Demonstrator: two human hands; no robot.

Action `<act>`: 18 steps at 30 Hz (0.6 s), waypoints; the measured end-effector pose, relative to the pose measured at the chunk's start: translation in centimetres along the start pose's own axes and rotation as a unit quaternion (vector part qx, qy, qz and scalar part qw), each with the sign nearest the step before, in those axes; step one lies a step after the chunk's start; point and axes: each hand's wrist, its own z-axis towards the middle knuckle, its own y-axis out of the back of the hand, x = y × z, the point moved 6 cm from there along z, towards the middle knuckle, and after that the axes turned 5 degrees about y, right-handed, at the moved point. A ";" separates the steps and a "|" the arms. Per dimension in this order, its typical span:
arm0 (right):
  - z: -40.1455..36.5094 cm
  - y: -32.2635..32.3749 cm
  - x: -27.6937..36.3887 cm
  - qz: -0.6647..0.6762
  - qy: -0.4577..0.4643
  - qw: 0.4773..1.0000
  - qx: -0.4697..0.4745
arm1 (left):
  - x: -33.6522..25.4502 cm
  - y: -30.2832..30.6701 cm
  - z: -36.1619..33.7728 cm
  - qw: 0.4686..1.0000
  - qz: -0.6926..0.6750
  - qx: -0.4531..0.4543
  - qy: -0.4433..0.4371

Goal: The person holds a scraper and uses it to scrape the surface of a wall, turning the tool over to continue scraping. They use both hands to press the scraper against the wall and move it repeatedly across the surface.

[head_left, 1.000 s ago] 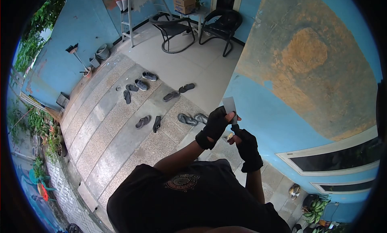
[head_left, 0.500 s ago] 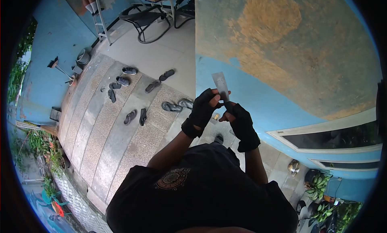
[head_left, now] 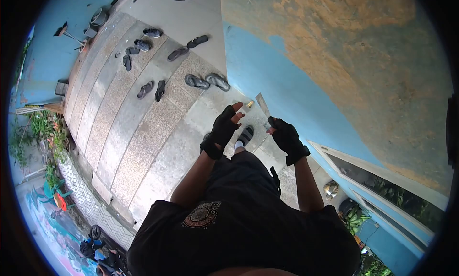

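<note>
My right hand (head_left: 286, 136), in a black fingerless glove, grips a flat metal scraper (head_left: 262, 105) by its dark handle, with the blade pointing up and away from me. To its left, my left hand (head_left: 225, 125), gloved the same way, holds nothing and has its fingers apart. Beyond the scraper rises a blue wall (head_left: 287, 75) with a large patch of bare, brownish surface (head_left: 344, 51). A small yellowish object (head_left: 250, 104) lies on the floor near the wall's corner.
Sandals (head_left: 196, 81) and shoes (head_left: 152, 32) are scattered on the tiled floor ahead and left. A framed window (head_left: 377, 180) is in the wall at right. A broom (head_left: 69, 35) and buckets (head_left: 99, 18) stand at the far left wall.
My left hand has let go of the scraper and moved left and down. My right hand has lowered slightly with the scraper. The view has tilted down, showing my foot and more floor.
</note>
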 end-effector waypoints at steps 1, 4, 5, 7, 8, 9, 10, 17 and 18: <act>0.1 -0.3 -0.5 -0.035 0.001 0.999 0.007 | 1.6 0.5 -0.2 1.000 -0.007 -0.010 0.014; -0.8 -2.3 -4.5 -0.110 -0.106 0.987 0.056 | 5.8 2.9 -0.6 0.991 0.093 -0.093 0.031; -1.2 -3.3 -6.6 -0.119 -0.118 0.984 0.057 | 7.2 3.6 -0.6 0.990 0.092 -0.097 0.042; -1.5 -4.9 -9.1 -0.121 -0.138 0.981 0.071 | 9.5 4.7 -0.5 0.940 0.311 -0.108 0.089; -1.4 -5.6 -10.2 -0.125 -0.142 0.979 0.071 | 13.4 6.4 0.3 0.919 0.371 -0.134 0.016; -1.2 -6.2 -11.3 -0.131 -0.143 0.979 0.070 | 15.8 7.5 0.7 0.920 0.368 -0.135 0.025; -0.9 -6.8 -12.3 -0.144 -0.168 0.972 0.078 | 17.6 8.1 1.4 0.910 0.397 -0.114 0.021; 3.1 -15.9 -26.4 -0.129 -0.175 0.969 0.119 | 27.6 12.3 5.4 0.879 0.467 -0.068 0.062; 3.9 -17.6 -28.6 -0.128 -0.201 0.962 0.133 | 29.2 13.3 6.1 0.854 0.511 -0.085 0.051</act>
